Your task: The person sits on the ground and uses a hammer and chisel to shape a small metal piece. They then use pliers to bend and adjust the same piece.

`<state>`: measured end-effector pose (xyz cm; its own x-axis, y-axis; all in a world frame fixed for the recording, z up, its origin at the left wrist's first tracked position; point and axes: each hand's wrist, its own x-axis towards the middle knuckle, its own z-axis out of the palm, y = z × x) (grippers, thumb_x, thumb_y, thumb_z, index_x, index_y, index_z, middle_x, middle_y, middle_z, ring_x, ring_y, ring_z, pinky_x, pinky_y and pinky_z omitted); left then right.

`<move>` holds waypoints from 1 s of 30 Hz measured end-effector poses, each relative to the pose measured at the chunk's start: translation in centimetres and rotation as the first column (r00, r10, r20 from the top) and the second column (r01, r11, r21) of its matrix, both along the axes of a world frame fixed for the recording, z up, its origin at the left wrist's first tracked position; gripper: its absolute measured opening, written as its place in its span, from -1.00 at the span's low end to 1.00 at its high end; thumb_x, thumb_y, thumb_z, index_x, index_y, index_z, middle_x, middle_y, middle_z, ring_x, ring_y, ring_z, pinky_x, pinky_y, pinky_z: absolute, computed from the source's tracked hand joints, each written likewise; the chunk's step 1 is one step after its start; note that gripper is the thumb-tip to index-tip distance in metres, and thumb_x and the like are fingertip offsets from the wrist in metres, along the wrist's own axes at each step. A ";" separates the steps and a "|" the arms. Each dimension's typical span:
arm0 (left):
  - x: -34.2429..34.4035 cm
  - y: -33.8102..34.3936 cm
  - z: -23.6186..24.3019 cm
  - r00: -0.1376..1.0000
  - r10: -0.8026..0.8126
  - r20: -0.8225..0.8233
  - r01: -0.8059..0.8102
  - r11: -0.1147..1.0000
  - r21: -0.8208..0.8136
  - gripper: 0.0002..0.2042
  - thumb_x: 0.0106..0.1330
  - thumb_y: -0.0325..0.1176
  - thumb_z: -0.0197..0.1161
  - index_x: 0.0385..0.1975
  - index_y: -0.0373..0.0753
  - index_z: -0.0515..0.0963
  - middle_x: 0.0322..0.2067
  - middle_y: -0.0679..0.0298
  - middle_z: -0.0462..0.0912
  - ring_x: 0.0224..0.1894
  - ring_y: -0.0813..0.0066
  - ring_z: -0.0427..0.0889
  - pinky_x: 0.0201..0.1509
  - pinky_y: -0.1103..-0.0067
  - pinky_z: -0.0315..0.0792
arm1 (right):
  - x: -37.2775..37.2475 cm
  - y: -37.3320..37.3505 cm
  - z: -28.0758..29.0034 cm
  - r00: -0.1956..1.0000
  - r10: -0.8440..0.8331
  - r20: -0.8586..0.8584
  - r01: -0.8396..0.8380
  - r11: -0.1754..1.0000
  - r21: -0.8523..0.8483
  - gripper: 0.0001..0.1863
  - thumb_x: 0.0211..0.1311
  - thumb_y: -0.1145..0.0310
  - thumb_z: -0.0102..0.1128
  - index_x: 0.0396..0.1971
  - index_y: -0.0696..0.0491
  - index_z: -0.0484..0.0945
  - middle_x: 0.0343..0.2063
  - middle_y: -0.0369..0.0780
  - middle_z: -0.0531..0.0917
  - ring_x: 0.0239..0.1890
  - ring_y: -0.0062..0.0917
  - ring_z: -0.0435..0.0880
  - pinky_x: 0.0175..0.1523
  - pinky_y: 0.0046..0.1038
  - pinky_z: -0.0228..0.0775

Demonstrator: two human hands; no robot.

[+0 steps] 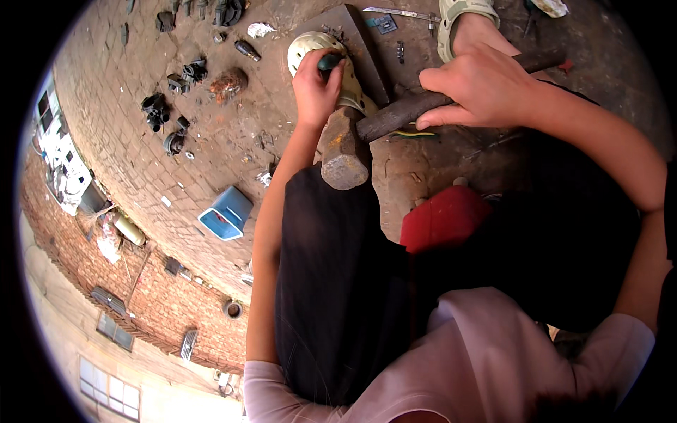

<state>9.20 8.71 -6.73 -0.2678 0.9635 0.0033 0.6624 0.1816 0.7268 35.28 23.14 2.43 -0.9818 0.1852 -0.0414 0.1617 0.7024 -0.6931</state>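
**Hammer in the right hand, green object in the left hand**

We see the right hand wrapped firmly around the hammer's dark handle, fingers over the top and thumb along the near side. The heavy, rust-marked head points toward the left and shows in front of the left knee; we cannot tell whether it touches the trousers.

The left hand is closed, thumb and fingers pinching the green object, whose rounded end pokes out between them. Its lower part is hidden from us. This hand appears just above the cream left clog, beside a dark flat plate.

Around us, the right clog stands beyond the hammer handle, and a long narrow blade lies near the plate. Black parts and a brown clump are scattered over the paved ground to the left. We also find a blue bin there, and something red between the legs.
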 end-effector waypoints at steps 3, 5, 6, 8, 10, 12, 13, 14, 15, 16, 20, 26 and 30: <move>-0.2 0.0 -0.4 1.000 0.003 -0.023 -0.003 1.000 0.008 -0.80 0.14 -0.47 0.38 -0.24 -0.29 0.59 -0.30 0.11 0.67 -0.26 0.14 0.66 -0.13 0.45 0.52 | -0.2 0.2 0.4 0.998 -0.060 0.031 0.061 0.997 -0.047 -0.44 0.21 -0.19 0.19 -0.58 0.08 0.50 -0.77 -0.14 0.50 -0.63 -0.18 0.55 -0.47 -0.22 0.36; 0.0 -0.1 -0.3 0.999 0.037 0.009 -0.037 0.999 -0.022 -0.80 0.18 -0.46 0.37 -0.20 -0.28 0.60 -0.31 0.15 0.67 -0.26 0.26 0.66 -0.10 0.49 0.50 | -0.2 0.1 0.5 0.991 -0.111 0.073 0.118 0.988 -0.099 -0.44 0.22 -0.18 0.18 -0.58 0.08 0.52 -0.77 -0.15 0.50 -0.64 -0.20 0.55 -0.47 -0.23 0.36; 0.1 -0.1 -0.3 0.998 0.054 0.026 -0.053 0.998 -0.037 -0.80 0.20 -0.46 0.37 -0.18 -0.27 0.61 -0.31 0.17 0.67 -0.26 0.32 0.65 -0.09 0.51 0.50 | -0.2 0.1 0.5 0.989 -0.125 0.073 0.132 0.986 -0.101 -0.44 0.22 -0.18 0.18 -0.58 0.08 0.53 -0.77 -0.16 0.50 -0.64 -0.21 0.55 -0.47 -0.23 0.35; 0.2 0.0 -0.2 0.998 0.056 0.033 -0.055 0.998 -0.040 -0.80 0.20 -0.46 0.37 -0.18 -0.26 0.61 -0.31 0.19 0.67 -0.25 0.34 0.65 -0.08 0.52 0.49 | -0.2 0.1 0.4 0.986 -0.151 0.071 0.158 0.982 -0.103 -0.45 0.23 -0.18 0.18 -0.58 0.08 0.54 -0.76 -0.17 0.51 -0.65 -0.24 0.55 -0.47 -0.24 0.35; 0.3 0.1 0.0 0.998 0.047 0.040 -0.045 0.997 -0.060 -0.80 0.18 -0.48 0.37 -0.19 -0.28 0.61 -0.31 0.17 0.67 -0.26 0.29 0.65 -0.09 0.50 0.50 | -0.2 0.1 0.2 0.982 -0.159 0.098 0.172 0.975 -0.138 -0.50 0.19 -0.10 0.26 -0.50 0.11 0.53 -0.77 -0.12 0.45 -0.63 -0.21 0.50 -0.47 -0.26 0.28; 0.1 0.2 0.6 0.999 0.030 0.042 -0.026 0.994 -0.102 -0.79 0.15 -0.50 0.38 -0.22 -0.30 0.60 -0.31 0.10 0.67 -0.27 0.17 0.66 -0.12 0.47 0.52 | -0.3 0.1 0.0 0.983 -0.154 0.103 0.169 0.973 -0.154 -0.52 0.18 -0.06 0.31 -0.46 0.13 0.52 -0.78 -0.10 0.42 -0.63 -0.20 0.48 -0.46 -0.27 0.25; -0.1 -0.1 0.2 0.993 0.064 0.097 -0.054 0.993 -0.110 -0.79 0.15 -0.50 0.38 -0.21 -0.30 0.60 -0.32 0.10 0.67 -0.28 0.21 0.66 -0.13 0.48 0.52 | -0.4 0.0 -0.1 0.984 -0.148 0.097 0.161 0.975 -0.150 -0.53 0.18 -0.05 0.31 -0.46 0.13 0.52 -0.78 -0.10 0.42 -0.63 -0.20 0.48 -0.46 -0.26 0.25; -0.3 -0.1 -0.4 0.983 0.094 0.155 -0.076 0.990 -0.116 -0.79 0.16 -0.50 0.38 -0.21 -0.30 0.61 -0.33 0.11 0.67 -0.28 0.25 0.66 -0.14 0.49 0.52 | -0.4 0.0 -0.1 0.985 -0.146 0.094 0.158 0.977 -0.142 -0.53 0.18 -0.05 0.31 -0.47 0.13 0.53 -0.78 -0.10 0.42 -0.63 -0.20 0.48 -0.46 -0.26 0.25; -0.5 -0.2 -0.8 0.969 0.123 0.213 -0.099 0.988 -0.123 -0.79 0.17 -0.50 0.38 -0.20 -0.29 0.61 -0.33 0.12 0.67 -0.29 0.28 0.66 -0.14 0.51 0.52 | -0.5 0.0 0.0 0.985 -0.141 0.096 0.154 0.977 -0.148 -0.53 0.18 -0.05 0.31 -0.46 0.13 0.53 -0.78 -0.10 0.42 -0.63 -0.20 0.48 -0.46 -0.25 0.25; -0.7 -0.4 -1.2 0.955 0.144 0.261 -0.120 0.987 -0.107 -0.80 0.18 -0.49 0.38 -0.20 -0.29 0.62 -0.34 0.13 0.67 -0.30 0.32 0.66 -0.15 0.52 0.52 | -0.5 0.0 0.2 0.986 -0.136 0.098 0.150 0.977 -0.154 -0.53 0.18 -0.05 0.31 -0.46 0.13 0.53 -0.78 -0.10 0.42 -0.64 -0.19 0.47 -0.46 -0.25 0.25; -0.5 -0.2 -1.2 0.929 0.175 0.326 -0.157 0.984 -0.081 -0.81 0.20 -0.48 0.39 -0.20 -0.29 0.62 -0.36 0.15 0.68 -0.33 0.40 0.65 -0.19 0.55 0.52 | -0.5 -0.1 0.4 0.986 -0.123 0.116 0.137 0.983 -0.121 -0.44 0.23 -0.19 0.17 -0.59 0.08 0.54 -0.73 -0.15 0.53 -0.61 -0.22 0.55 -0.44 -0.22 0.35; -0.1 -0.2 -0.9 0.974 0.165 0.158 -0.159 0.986 -0.046 -0.80 0.18 -0.46 0.41 -0.22 -0.28 0.59 -0.37 0.18 0.68 -0.34 0.42 0.64 -0.19 0.55 0.52 | -0.3 -0.1 0.4 0.980 -0.135 0.147 0.154 0.979 -0.129 -0.42 0.23 -0.19 0.16 -0.59 0.10 0.53 -0.72 -0.13 0.53 -0.60 -0.21 0.56 -0.43 -0.21 0.35; 0.5 0.0 -0.3 0.974 0.161 0.157 -0.156 0.987 -0.043 -0.80 0.18 -0.44 0.41 -0.23 -0.27 0.58 -0.37 0.17 0.66 -0.32 0.36 0.63 -0.16 0.52 0.51 | -0.2 0.2 -0.1 0.980 -0.148 0.135 0.167 0.976 -0.141 -0.49 0.19 -0.09 0.28 -0.47 0.14 0.52 -0.79 -0.10 0.42 -0.62 -0.18 0.51 -0.46 -0.25 0.27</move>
<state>9.68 8.72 -7.01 -0.4120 0.9077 -0.0801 0.4997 0.2986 0.8131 35.10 23.37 2.31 -0.9263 0.3196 -0.1996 0.3530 0.5504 -0.7566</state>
